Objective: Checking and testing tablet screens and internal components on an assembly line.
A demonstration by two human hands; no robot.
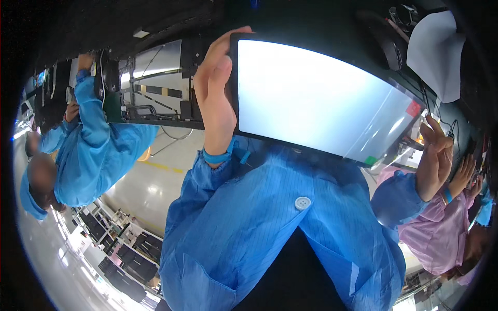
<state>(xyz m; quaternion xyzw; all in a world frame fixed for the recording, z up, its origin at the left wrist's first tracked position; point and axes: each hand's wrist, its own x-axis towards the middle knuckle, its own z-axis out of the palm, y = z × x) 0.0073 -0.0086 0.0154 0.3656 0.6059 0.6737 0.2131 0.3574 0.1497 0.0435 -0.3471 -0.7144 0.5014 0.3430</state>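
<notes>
A flat display panel (311, 96) with a black frame and a bright white, lit screen is tilted in front of my body. My left hand (217, 101) is closed on its left edge, thumb on the near side and fingers reaching up behind the frame. Small red (413, 108) and green (370, 160) tabs sit at the panel's right end, where glossy streaks show. Just beyond that end is my right hand (436, 160), its fingers curled together. What they hold, if anything, cannot be made out.
A dark worktop (311, 20) lies beyond the panel. A white sheet (436, 54) and cables (451, 127) are at the far right. On the left, a metal-framed fixture (158, 85) adjoins a co-worker in blue (98, 155). A person in pink (436, 236) is at right.
</notes>
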